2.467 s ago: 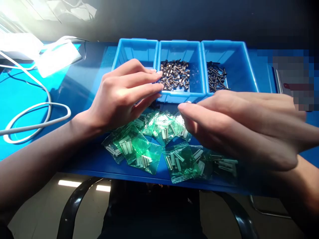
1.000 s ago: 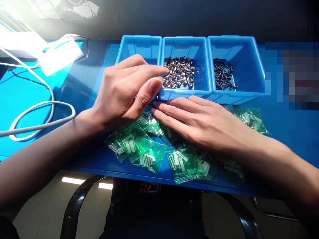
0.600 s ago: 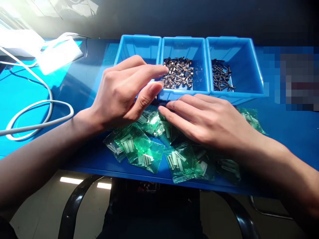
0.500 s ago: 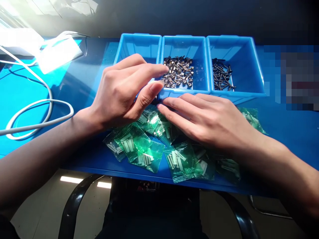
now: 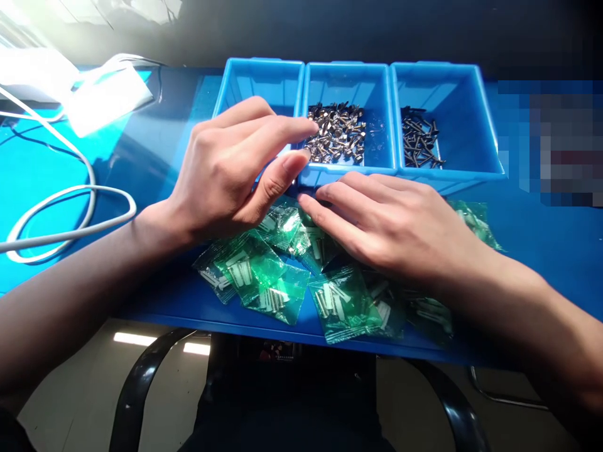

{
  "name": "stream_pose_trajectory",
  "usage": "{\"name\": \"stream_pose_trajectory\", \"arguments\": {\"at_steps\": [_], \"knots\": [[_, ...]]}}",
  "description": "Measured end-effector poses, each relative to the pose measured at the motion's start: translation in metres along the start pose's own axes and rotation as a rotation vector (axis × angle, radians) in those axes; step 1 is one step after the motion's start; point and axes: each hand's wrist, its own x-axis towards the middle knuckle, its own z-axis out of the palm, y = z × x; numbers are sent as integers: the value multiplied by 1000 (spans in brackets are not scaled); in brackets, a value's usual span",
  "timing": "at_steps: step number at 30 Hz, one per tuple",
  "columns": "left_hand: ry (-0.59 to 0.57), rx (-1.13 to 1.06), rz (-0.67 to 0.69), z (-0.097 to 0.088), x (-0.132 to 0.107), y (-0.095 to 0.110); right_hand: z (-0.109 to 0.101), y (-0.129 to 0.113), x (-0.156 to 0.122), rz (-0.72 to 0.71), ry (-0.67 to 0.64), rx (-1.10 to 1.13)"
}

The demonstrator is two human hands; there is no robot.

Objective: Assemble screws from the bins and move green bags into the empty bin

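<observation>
A blue worktop (image 5: 162, 307) runs below a dark wall (image 5: 330, 25). Three bins (image 5: 353, 170) stand in a row toward its far edge. The left hand (image 5: 226, 166) hangs by the middle bin's near left corner, thumb and forefinger apart; the right hand (image 5: 396, 220) lies palm down just before that bin, its grip hidden, so I cannot tell. Green bags (image 5: 346, 304) lie mostly along the worktop's near edge. Screws (image 5: 419, 141) fill part of the right bin, bolts (image 5: 336, 135) the middle.
</observation>
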Motion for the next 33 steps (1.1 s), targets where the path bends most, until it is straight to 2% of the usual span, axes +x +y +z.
{"name": "stream_pose_trajectory", "arguments": {"at_steps": [9, 15, 17, 21, 24, 28, 33], "knots": [[1, -24, 0, 0, 1, -1, -2, 1, -1, 19, 131, -55], [-7, -33, 0, 0, 0, -1, -5, 2, -4, 71, 192, 10], [-17, -22, 3, -1, 0, -1, -3, 3, -4, 50, 165, -6], [-17, 3, 24, -1, 1, -1, 0, 5, -4, -1, 33, -8], [-26, 19, 42, -1, 0, -2, 0, 5, -4, -5, 32, -18], [-47, 23, 53, -1, -1, -4, -2, 3, -3, -2, 111, -64], [-63, 49, 86, 0, -1, -5, -5, 0, -3, 146, 261, 37]]}}
